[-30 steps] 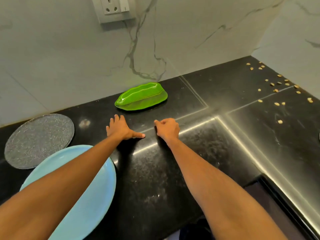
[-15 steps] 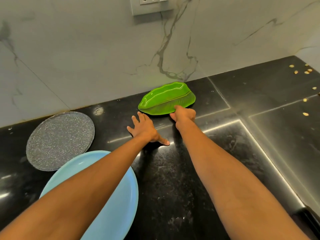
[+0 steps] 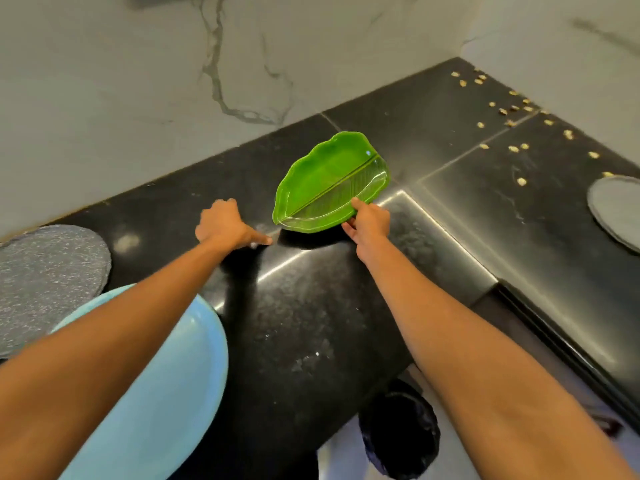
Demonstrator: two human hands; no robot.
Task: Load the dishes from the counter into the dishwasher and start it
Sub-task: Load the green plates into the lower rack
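Lifted near the back edge of the counter (image 3: 311, 306) just now, the leaf dish (image 3: 325, 181) tilts, pinched by the right hand (image 3: 369, 221), left hand (image 3: 223, 226) resting empty; loading can start.

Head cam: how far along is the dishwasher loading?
Nothing looks loaded; no dishwasher in view. In hand: right hand pinches the green leaf-shaped dish, tilted up off the counter; left hand rests on it. Left: light blue plate, speckled grey plate, second grey plate, then starting.

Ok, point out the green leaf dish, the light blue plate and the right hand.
green leaf dish (image 3: 325, 181), head view, ribbed inner face.
light blue plate (image 3: 180, 375), head view, bare inner surface.
right hand (image 3: 369, 220), head view, back of hand.
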